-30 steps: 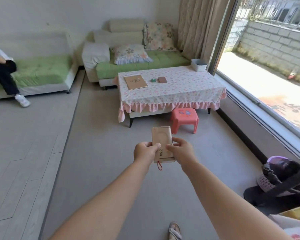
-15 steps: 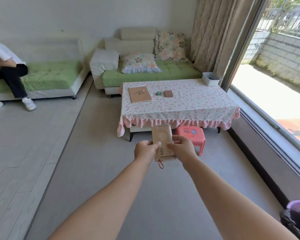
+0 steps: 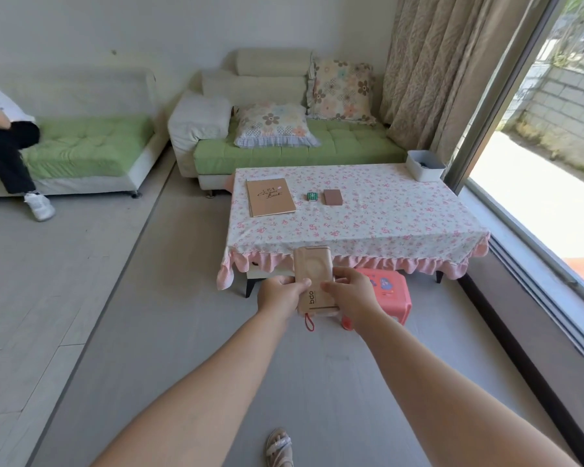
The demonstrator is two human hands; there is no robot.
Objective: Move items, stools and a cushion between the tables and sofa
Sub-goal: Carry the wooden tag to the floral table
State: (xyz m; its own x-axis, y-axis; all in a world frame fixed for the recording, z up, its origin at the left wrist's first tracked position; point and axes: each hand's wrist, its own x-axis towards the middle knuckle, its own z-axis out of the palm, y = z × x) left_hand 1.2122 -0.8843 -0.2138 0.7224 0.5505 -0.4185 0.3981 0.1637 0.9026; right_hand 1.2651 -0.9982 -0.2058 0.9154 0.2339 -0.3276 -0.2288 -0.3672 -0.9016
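Observation:
I hold a flat tan case (image 3: 313, 271) with a red loop out in front of me, my left hand (image 3: 281, 292) gripping its left edge and my right hand (image 3: 350, 294) its right edge. Beyond it stands a low table under a pink floral cloth (image 3: 378, 227). On it lie a brown notebook (image 3: 270, 201), a small green box (image 3: 312, 196) and a brown wallet (image 3: 333, 197). A pink stool (image 3: 393, 294) stands on the floor at the table's near edge, partly behind my right hand. A floral cushion (image 3: 273, 124) lies on the green sofa (image 3: 334, 148).
A white bin (image 3: 424, 165) sits on the table's far right corner. A second floral cushion (image 3: 343, 91) leans on the sofa back. A person (image 3: 4, 139) sits on the left sofa. Curtain and glass door run along the right. My sandalled foot (image 3: 279, 448) is on the open floor.
I have walked closer to the table, which now looms larger. Both hands keep the same grip on the tan case.

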